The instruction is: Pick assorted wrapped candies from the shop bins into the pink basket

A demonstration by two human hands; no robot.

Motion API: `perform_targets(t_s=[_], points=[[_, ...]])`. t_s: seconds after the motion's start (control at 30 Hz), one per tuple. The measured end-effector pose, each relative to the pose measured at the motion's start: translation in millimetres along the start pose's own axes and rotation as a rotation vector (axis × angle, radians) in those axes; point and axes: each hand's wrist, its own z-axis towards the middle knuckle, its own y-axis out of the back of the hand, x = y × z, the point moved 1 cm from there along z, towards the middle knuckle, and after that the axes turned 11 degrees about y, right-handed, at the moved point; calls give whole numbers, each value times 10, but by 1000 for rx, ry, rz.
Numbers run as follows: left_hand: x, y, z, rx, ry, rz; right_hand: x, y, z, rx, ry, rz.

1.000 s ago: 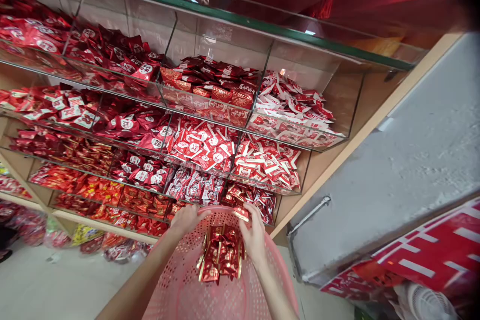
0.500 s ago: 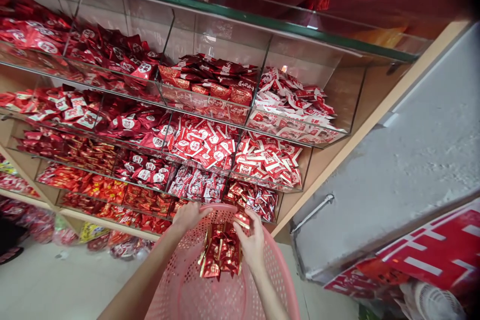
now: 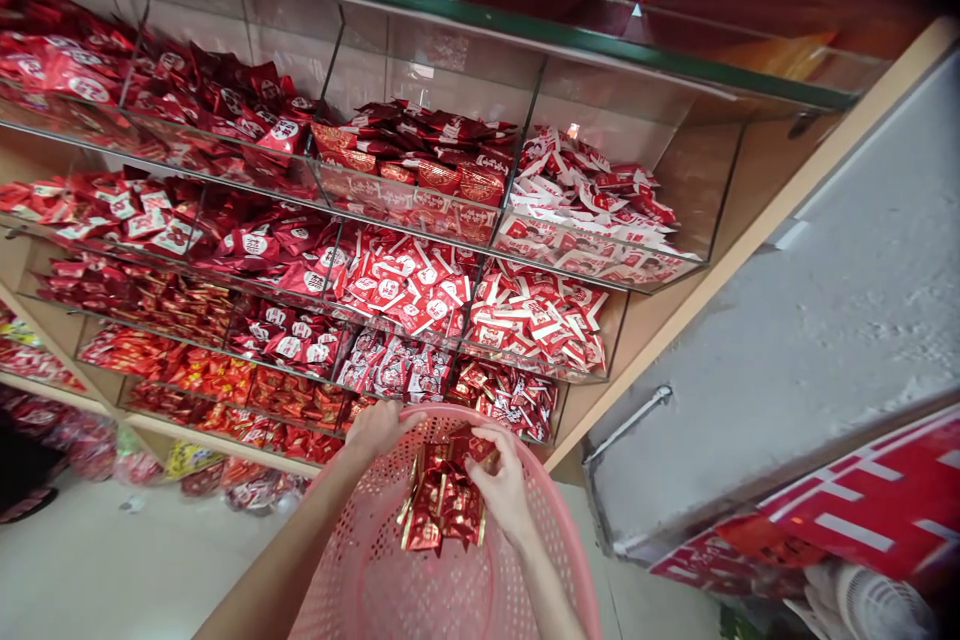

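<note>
A pink perforated basket (image 3: 566, 530) is below the shelves, at the bottom centre. My left hand (image 3: 379, 428) is closed on its far rim, left of centre. Inside the basket, near its far side, lies a pile of shiny red and gold packets (image 3: 442, 500). My right hand (image 3: 501, 480) is over the right part of this pile, its thumb and fingers round a red packet (image 3: 482, 450) at the top of the pile. The palm side of both hands is hidden.
Glass-fronted shelves (image 3: 412, 205) hold many red, white and gold packets in compartments. A wooden side panel (image 3: 675, 320) borders a grey wall (image 3: 825, 290). Bagged goods (image 3: 251, 490) lie on the floor below the shelves. A red printed sheet (image 3: 862, 500) and a white object (image 3: 877, 605) are at the lower right.
My right hand has turned slightly, and the packet in it has shifted a little left, nearer the pile. My left hand stays on the rim. The view has shifted slightly.
</note>
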Motion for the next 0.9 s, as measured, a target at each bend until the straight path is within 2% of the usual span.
perform_targets(t_s=[0.17,0.5,0.7,0.9], points=[[0,-10,2,-3,-1,8,-12,-28,-58,266,59,-41],[3,-27,-9,-24,-9,9,-17,-108,-163,483,80,-143],[-6,-2,-28,-17,2,11,-11,-62,-164,565,120,-447],[-17,-4,-30,-17,21,4,7,-80,-182,558,137,-572]])
